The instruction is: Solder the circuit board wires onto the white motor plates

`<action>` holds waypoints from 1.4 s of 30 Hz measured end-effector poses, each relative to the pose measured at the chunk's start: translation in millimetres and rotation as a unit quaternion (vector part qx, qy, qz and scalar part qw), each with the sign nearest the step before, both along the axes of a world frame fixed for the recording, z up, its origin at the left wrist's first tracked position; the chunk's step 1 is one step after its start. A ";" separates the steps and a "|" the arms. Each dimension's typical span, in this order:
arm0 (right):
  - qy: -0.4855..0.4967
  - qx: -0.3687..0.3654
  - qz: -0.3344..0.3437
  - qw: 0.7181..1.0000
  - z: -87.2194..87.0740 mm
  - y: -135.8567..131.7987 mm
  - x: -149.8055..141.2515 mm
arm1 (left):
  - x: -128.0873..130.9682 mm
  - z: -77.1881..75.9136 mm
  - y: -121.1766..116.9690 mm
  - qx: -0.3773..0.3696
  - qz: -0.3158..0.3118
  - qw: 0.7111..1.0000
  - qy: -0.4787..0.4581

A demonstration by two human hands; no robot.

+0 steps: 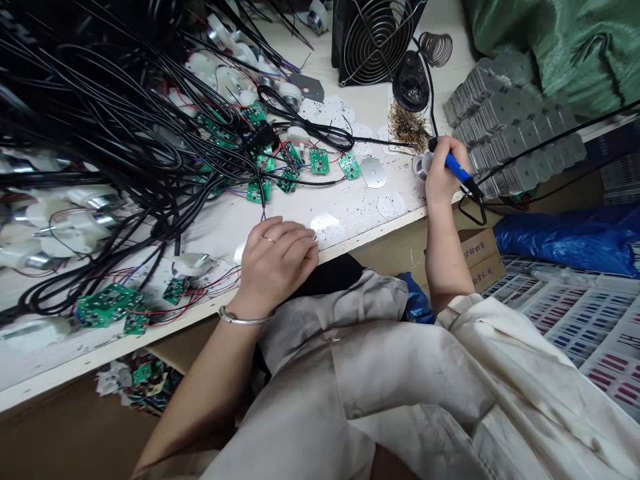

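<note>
In my right hand is a soldering iron with a blue handle, its front end pointing toward a patch of brown, crusty residue. Beside that hand stands a small spool, partly hidden by the fingers. My left hand lies at the bench's front edge with its fingers curled together; anything inside them is hidden. A pale disc lies by its fingertips. Just beyond it are several small green circuit boards with wires attached. A metal plate lies between the hands.
Black cables and white motor units heap up on the left. A fan with a wire guard stands at the back, near a black dish and a metal coil. Stacked metal plates sit at the right.
</note>
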State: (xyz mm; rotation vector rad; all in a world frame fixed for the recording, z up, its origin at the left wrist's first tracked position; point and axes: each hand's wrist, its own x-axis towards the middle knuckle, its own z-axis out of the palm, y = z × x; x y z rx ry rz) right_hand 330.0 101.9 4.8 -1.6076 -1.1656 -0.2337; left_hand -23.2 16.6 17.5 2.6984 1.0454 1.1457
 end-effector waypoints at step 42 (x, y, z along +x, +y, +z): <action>0.172 -0.094 0.322 0.926 -8.9 -125.5 -119.5 | 5.1 -12.4 3.7 -0.238 -0.002 0.971 0.019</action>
